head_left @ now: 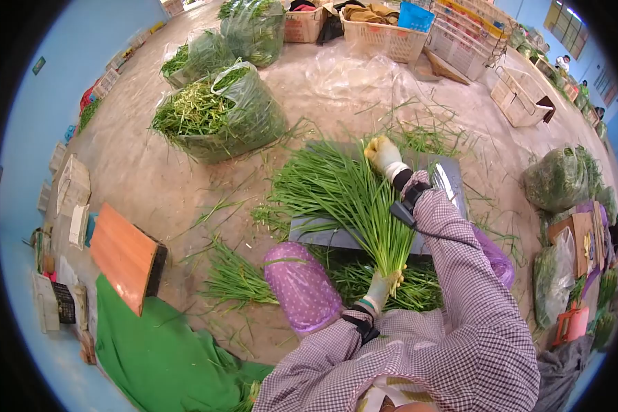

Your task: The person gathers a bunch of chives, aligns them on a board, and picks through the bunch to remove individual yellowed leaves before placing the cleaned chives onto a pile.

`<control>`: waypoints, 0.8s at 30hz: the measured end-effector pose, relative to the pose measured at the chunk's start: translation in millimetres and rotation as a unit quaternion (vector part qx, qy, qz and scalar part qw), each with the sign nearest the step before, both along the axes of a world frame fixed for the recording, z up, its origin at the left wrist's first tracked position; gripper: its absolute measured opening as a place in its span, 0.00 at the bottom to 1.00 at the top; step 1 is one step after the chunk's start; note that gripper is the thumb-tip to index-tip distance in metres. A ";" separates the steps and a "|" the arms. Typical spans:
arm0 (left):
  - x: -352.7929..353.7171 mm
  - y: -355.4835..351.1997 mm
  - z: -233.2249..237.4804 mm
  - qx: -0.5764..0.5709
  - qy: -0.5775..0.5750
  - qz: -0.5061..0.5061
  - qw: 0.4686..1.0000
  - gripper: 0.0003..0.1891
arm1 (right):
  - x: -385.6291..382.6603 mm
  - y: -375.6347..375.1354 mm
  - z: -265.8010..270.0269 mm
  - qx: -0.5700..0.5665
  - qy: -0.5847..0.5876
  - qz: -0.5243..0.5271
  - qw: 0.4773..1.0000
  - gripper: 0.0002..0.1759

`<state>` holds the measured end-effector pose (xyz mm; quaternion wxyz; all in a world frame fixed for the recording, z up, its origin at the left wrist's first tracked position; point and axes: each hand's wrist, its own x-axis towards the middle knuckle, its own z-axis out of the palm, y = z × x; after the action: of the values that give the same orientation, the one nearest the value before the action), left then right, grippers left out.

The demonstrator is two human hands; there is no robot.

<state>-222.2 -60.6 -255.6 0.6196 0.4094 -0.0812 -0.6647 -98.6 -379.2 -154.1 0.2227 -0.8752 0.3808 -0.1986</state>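
A large bunch of long green stalks (350, 199) fans out over a grey board (323, 233) in front of me. My left hand (381, 287), in a pale glove, is closed round the bunch's narrow pale end near my lap. My right hand (384, 152), gloved with yellowish fingers, is closed at the board's far side, beside the leaves; whether it holds any is hidden. To its right, a shiny metal blade (443, 182) lies on the board. More cut greens (419, 285) lie beneath the board, close to my left hand.
Bags of greens (220, 113) stand at the upper left, crates (384, 38) at the back. An orange board (123, 250) and green cloth (165, 343) are at left. More bags (559, 178) and a red container (571, 324) are at right. Distant people (563, 63) are at upper right.
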 end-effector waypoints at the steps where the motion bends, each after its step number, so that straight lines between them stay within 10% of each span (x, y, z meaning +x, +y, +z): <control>1: 0.0 -0.2 -1.4 -0.009 -0.002 0.000 1.000 0.18 | 2.3 -8.1 6.7 0.028 -0.049 0.003 0.998 0.09; 4: 0.2 -0.3 -4.4 -0.022 -0.001 0.001 1.000 0.18 | 2.1 -23.6 24.6 0.174 -0.158 0.038 0.971 0.08; 11: -3.9 -4.3 -8.0 -0.015 0.000 0.007 1.000 0.16 | -4.5 30.5 -12.2 -0.140 0.259 0.177 0.939 0.11; 19: -1.7 -1.2 -9.2 -0.019 0.015 -0.005 1.000 0.17 | 13.6 1.1 16.7 -0.063 0.032 -0.004 0.997 0.12; 22: -2.5 -1.6 -10.8 -0.026 0.029 -0.003 0.999 0.18 | 8.4 -59.0 30.2 -0.030 -0.238 -0.002 0.971 0.11; 24: -0.3 -1.6 -4.8 -0.029 0.035 -0.007 0.999 0.19 | -24.6 -61.3 105.2 -0.194 -0.237 0.027 0.952 0.09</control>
<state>-222.5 -62.2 -260.4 0.6287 0.3677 -0.0815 -0.6803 -123.1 -440.5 -48.9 0.1379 -0.8391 0.2478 -0.4642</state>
